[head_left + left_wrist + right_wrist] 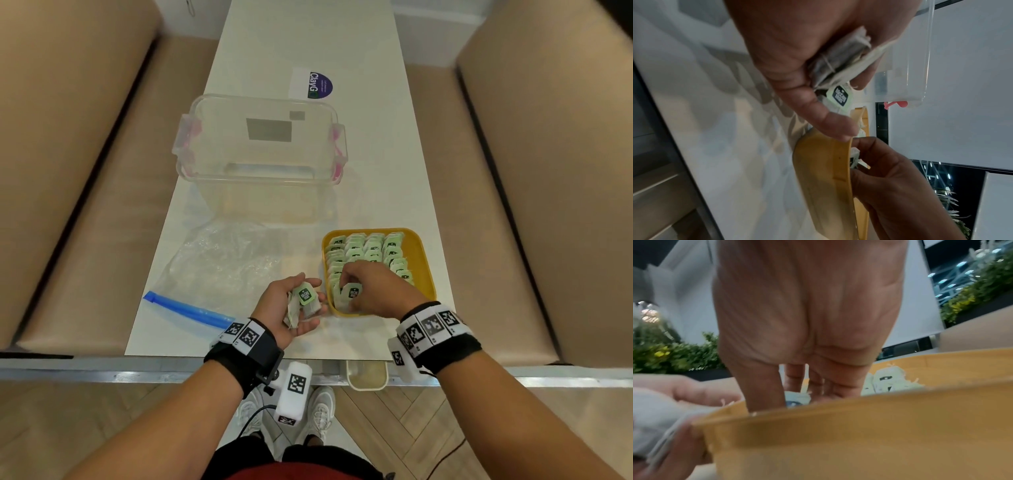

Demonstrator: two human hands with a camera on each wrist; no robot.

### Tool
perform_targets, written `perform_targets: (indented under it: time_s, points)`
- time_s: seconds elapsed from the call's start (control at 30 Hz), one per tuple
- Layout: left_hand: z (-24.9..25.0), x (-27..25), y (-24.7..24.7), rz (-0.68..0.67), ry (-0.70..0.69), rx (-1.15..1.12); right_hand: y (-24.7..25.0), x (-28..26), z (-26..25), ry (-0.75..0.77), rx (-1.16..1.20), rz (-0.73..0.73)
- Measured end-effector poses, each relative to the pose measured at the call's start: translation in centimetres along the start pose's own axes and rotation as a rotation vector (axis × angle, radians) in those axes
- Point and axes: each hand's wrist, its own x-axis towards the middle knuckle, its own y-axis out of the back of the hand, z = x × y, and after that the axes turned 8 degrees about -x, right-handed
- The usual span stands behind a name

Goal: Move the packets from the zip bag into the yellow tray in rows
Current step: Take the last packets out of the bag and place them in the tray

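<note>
The left hand (287, 306) is palm up just beside the left wall of the yellow tray (422, 260), and its fingers are curled around a small bundle of tea bag packets (306, 303); the top one shows a green tag with a black label. In the left wrist view the thumb (824, 120) presses on this bundle, and the paper bags and their strings stick out between the fingers. The right hand (375, 290) reaches down into the near left corner of the tray and its fingertips pinch one packet (352, 293), which stands almost upright against the packets already there. Inside the tray, the other packets (368, 250) lie in overlapping rows from the far wall toward the near side, and the right part of the tray floor is bare. The zip bag (219, 270), clear with a blue closing strip, lies flat on the white table (376, 154) to the left of the hands. Behind the bag and the tray stands a clear plastic box (260, 144) with pink clips on its sides. A small printed card (312, 83) lies farther back on the table.
</note>
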Motion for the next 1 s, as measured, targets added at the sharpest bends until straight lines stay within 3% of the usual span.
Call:
perform_targets:
  time_s: [0.47, 0.7, 1.0]
  points:
    - [-0.4, -0.2, 0.0, 0.020, -0.006, 0.009, -1.3, -0.1, -1.2, 0.067, -0.085, 0.150]
    - [-0.4, -0.4, 0.1, 0.020, -0.020, 0.014, -0.7, 0.0, -0.7, 0.067, -0.104, 0.126]
    - [-0.4, -0.4, -0.1, 0.022, -0.022, 0.021, -0.3, -1.6, 0.1, 0.158, 0.114, 0.245]
